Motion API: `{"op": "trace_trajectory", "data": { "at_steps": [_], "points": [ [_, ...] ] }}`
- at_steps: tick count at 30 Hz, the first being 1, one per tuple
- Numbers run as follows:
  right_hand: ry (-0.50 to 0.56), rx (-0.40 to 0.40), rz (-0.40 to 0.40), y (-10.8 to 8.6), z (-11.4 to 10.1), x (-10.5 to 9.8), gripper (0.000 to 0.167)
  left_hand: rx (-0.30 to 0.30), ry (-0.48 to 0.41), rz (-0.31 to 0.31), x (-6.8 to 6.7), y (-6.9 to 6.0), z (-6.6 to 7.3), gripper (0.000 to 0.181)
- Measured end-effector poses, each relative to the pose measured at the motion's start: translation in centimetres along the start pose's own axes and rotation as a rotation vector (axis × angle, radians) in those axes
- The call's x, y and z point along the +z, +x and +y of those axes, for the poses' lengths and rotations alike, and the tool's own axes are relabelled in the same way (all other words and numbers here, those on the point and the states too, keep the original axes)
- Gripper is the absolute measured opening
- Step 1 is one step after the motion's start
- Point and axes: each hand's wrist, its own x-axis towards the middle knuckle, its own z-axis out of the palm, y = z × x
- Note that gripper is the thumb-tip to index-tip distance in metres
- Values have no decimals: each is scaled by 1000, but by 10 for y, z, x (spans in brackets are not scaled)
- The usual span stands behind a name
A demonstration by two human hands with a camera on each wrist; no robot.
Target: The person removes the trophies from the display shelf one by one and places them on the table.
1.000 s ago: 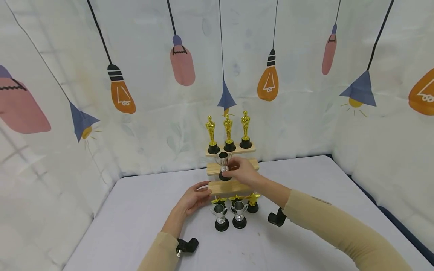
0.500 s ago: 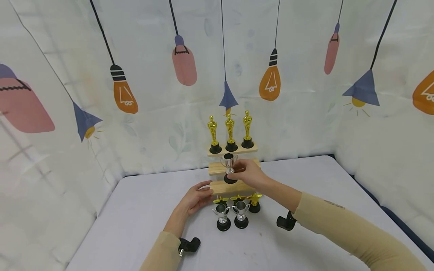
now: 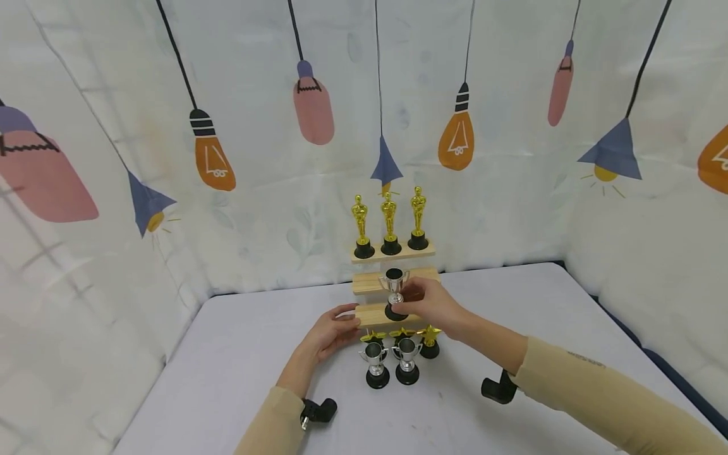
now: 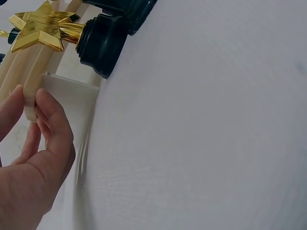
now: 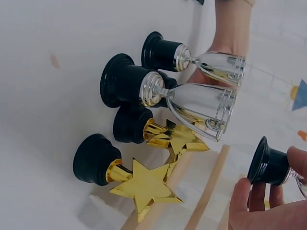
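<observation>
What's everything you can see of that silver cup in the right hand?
The silver cup is shiny, perhaps plated plastic: an open bowl with side handles, a narrow stem and a round black base. It is roughly upright, gripped near the base by the right hand, in front of the wooden shelves, and seems clear of them.

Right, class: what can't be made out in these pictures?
- Right wrist: held silver cup, most of its bowl cut off by the right edge.
- Left wrist: left hand, thumb partly cut off by the left edge.
- Head: leftmost star trophy, base partly hidden behind a standing silver cup.
- Head: sleeve marking, too small to read.
</observation>
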Motion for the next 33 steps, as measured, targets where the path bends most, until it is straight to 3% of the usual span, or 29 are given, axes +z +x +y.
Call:
{"op": "trace_trajectory", "data": {
  "at_steps": [17, 24, 33],
  "points": [
    [19, -23, -18, -38, 11, -17, 28, 37, 146, 68, 5, 0, 8, 54],
    [27, -28, -21, -53, 20, -19, 34, 58, 222, 72, 8, -4, 14, 54],
    [64, -26, -28, -66, 34, -20, 32, 73, 251, 75, 12, -6, 18, 50]
  ]
}}
